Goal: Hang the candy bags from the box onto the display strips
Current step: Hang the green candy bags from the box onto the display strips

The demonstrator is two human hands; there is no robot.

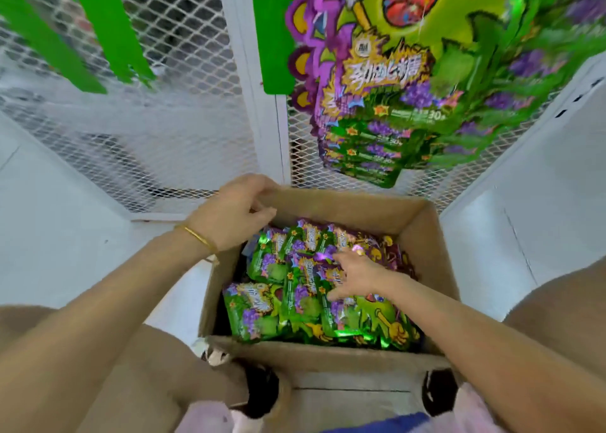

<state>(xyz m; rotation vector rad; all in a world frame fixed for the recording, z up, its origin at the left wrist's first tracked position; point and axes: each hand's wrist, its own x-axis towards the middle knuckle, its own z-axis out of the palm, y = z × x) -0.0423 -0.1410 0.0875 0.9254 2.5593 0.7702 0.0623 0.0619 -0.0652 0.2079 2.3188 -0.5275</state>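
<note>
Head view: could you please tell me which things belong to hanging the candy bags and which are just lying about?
Job: cardboard box, candy bags inside it, green display strips, bags already hung, left hand holding the box rim, right hand on the bags.
Just there: white mesh panels, gold bangle.

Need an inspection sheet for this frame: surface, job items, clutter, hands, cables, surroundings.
Surface: white floor around the open cardboard box.
Job's things: green and purple candy bags piled in the box. A bunch of hung bags upper right. The green display strips at left and centre are bare where visible.
Clutter: nothing seen.
Hands: left hand has its fingers curled over the box's far-left rim. Right hand is inside the box, fingers spread on the bags, none lifted.
Cables: nothing seen.
Surroundings: white mesh panels behind, white walls on either side.
</note>
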